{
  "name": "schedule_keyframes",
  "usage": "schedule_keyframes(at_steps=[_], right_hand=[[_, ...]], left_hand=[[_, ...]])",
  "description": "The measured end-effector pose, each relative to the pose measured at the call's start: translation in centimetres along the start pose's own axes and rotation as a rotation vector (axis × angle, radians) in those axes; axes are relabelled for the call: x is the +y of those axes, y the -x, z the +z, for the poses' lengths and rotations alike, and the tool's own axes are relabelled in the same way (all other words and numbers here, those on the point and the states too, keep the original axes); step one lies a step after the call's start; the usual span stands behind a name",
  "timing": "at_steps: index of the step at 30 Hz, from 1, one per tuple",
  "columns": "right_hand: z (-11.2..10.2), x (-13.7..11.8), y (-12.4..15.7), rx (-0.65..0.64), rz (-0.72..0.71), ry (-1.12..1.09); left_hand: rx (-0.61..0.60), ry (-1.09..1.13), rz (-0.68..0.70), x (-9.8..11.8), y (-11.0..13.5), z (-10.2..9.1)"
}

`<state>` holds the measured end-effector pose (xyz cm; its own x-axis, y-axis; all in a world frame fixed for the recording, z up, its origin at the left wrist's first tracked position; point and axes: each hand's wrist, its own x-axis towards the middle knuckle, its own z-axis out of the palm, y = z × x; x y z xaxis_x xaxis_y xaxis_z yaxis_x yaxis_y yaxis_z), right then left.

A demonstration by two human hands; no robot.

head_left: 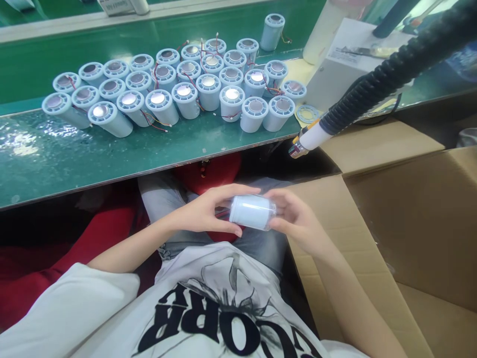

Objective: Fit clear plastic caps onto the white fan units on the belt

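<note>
Above my lap, a light-blue cylinder [250, 211] lies on its side between my two hands, with a shiny clear plastic sleeve around it. My left hand [208, 209] curves round its left end, thumb below and fingers above. At the right end, my right hand [294, 214] pinches the edge of the clear sleeve, its fingers partly hidden behind it. Several similar light-blue cylinders [254, 114] stand close together on the green bench [149, 159], each with a ringed end cap and a metallic disc. Thin wires with small plugs hang from some.
A black corrugated hose [376, 74] with a white-and-metal nozzle [303, 144] reaches in from upper right. Behind it is a pale box-shaped device [331, 64]. A loose ring [307, 114] lies near the bench edge. An open cardboard box [331, 238] stands at my right.
</note>
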<state>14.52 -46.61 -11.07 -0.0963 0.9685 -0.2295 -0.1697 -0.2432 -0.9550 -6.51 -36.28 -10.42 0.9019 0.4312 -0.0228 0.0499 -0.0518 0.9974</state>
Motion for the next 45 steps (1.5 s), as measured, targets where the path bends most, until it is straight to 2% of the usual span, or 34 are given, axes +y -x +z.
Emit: schedule_keyframes(at_steps=[5, 15, 23, 30, 33, 35, 37, 39, 41, 43, 44, 45], right_hand=[[0.5, 0.0, -0.5, 0.002, 0.076, -0.125], [1.3, 0.1, -0.6, 0.001, 0.300, -0.239], [1.9, -0.3, -0.8, -0.102, 0.436, -0.334], [1.9, -0.7, -0.9, -0.143, 0.676, -0.431], [1.9, -0.6, -1.0, -0.181, 0.692, -0.405], [1.9, -0.3, -0.8, -0.205, 0.635, -0.336], [1.8, 0.2, -0.6, -0.140, 0.482, -0.208], [1.6, 0.7, -0.2, 0.037, 0.187, -0.007], [1.3, 1.0, 0.2, 0.158, -0.200, 0.250], [0.9, 1.1, 0.5, 0.115, -0.543, 0.508], [0.8, 1.1, 0.6, 0.062, -0.642, 0.603], [0.6, 1.0, 0.7, 0.019, -0.677, 0.653]], left_hand=[[-0.006, -0.031, 0.032, 0.0, 0.2, -0.1], [-0.031, -0.073, 0.128, 0.1, 0.3, -0.1], [-0.020, -0.062, 0.147, 0.1, 0.4, -0.2], [-0.006, -0.091, 0.169, 0.0, 0.4, -0.2], [-0.002, -0.068, 0.136, 0.3, 0.4, 0.1], [0.016, -0.023, 0.071, 0.6, 0.6, 0.3], [0.039, 0.033, -0.023, 0.9, 0.7, 0.6], [0.060, 0.096, -0.097, 1.1, 0.8, 0.7], [0.070, 0.171, -0.145, 1.1, 0.8, 0.8], [0.076, 0.257, -0.181, 1.0, 0.9, 0.8], [0.073, 0.292, -0.198, 0.9, 0.9, 0.8], [0.066, 0.312, -0.211, 0.9, 0.9, 0.8]])
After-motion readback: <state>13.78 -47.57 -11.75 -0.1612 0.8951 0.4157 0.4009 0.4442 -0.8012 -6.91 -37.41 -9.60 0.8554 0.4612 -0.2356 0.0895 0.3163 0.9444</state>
